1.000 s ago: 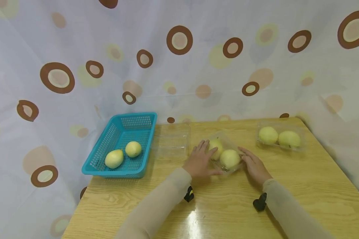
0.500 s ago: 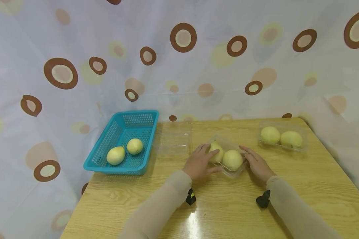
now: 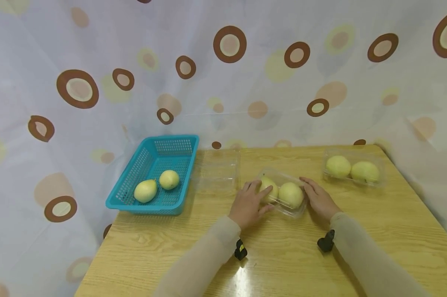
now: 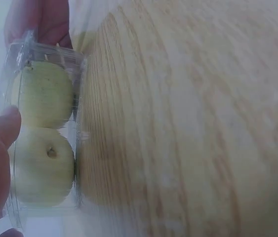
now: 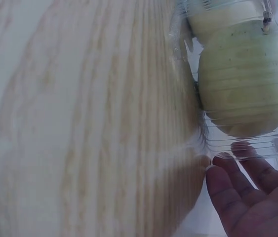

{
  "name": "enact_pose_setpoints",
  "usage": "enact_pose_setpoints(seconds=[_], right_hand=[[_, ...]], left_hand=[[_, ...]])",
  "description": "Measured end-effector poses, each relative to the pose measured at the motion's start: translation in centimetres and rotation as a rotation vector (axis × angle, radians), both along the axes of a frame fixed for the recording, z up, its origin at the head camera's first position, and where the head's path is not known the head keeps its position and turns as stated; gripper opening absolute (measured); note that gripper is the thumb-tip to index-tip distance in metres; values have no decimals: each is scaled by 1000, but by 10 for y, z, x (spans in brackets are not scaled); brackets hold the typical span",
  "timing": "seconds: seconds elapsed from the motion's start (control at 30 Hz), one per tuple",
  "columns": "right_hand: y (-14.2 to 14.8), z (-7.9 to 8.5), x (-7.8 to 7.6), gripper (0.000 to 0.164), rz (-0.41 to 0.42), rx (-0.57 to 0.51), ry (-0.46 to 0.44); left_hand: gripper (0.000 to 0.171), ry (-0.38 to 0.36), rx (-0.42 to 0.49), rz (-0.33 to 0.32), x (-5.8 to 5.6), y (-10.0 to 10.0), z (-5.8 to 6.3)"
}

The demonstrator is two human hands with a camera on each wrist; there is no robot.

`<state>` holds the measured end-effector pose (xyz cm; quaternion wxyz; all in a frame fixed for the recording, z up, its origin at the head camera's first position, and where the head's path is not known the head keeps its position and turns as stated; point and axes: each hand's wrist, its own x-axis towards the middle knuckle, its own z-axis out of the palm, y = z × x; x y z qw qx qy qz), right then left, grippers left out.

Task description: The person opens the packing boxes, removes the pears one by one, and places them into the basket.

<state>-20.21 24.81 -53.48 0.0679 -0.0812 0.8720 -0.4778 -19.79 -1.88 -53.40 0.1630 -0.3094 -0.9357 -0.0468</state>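
While the clear box [image 3: 291, 211] sits right of centre in the head view, slanted on the wooden table [image 3: 282, 255], I have my left hand [image 3: 248, 206] spread wide over its left end and my right hand [image 3: 320, 202] loosely extended against its right end, neither clenched. To handle it well, I think I should press evenly from both ends, let the table bear the weight, and spare the thin plastic any squeeze that might buckle it. In the same view I count one blue basket [image 3: 145, 208] at left with two loose fruits [image 3: 145, 191], two yellow fruits [image 3: 291, 195] inside my box, and two boxed fruits [image 3: 365, 171] in another box [image 3: 360, 155] at right: six altogether. Beside the basket lies clear packaging [image 3: 217, 171]; I cannot tell whether it is one piece or several. In the left wrist view, the box runs down the left side, part of my left hand against it, its two fruits one above the other. In the right wrist view, the box fills the upper right and my fingertips [image 5: 222, 183] touch its lower end; whether it is latched, I cannot tell.
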Motion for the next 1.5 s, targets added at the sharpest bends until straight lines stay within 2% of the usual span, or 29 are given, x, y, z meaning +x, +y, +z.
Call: enact_pose_setpoints(seconds=[0.17,0.43,0.77,1.1,1.5], right_hand=[[-3,-1,-3,63,-22,6,-16],[-8,-1,-10,64,-24,5,-28],[-13,6,-21,59,4,73,16],[-21,11,-28,60,19,80,-37],[-35,8,-39,54,36,75,-22]], left_hand=[[61,25,13,31,5,1,-2],[58,15,60,67,15,1,0],[55,25,90,92,18,-1,1],[53,89,125,83,21,-5,-2],[50,43,201,107,28,-15,-2]])
